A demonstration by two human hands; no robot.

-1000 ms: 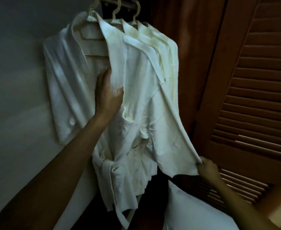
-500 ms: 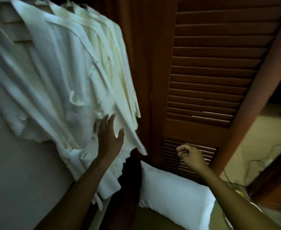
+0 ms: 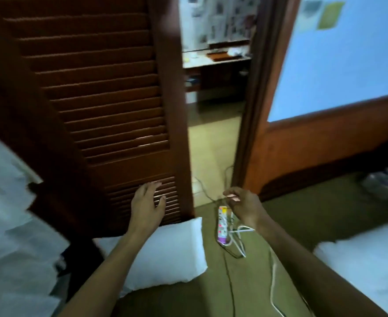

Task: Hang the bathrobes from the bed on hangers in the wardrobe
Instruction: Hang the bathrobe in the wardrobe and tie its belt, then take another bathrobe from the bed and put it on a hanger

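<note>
White bathrobes (image 3: 7,225) hang blurred at the left edge; their hangers are out of view. My left hand (image 3: 146,202) is held in front of the lower slats of the brown louvred wardrobe door (image 3: 101,92), fingers straight and empty. My right hand (image 3: 242,203) hovers above the floor to the right of the door, fingers loosely bent, holding nothing.
A white pillow (image 3: 165,252) lies on the floor at the foot of the door. A power strip (image 3: 222,225) with white and dark cables lies beside it. White bedding (image 3: 367,268) shows at the lower right. An open doorway (image 3: 213,99) leads to another room.
The view has swung right, away from the hanging bathrobes toward the door and doorway. My left hand left the robe fabric; my right hand uncurled from a fist.
</note>
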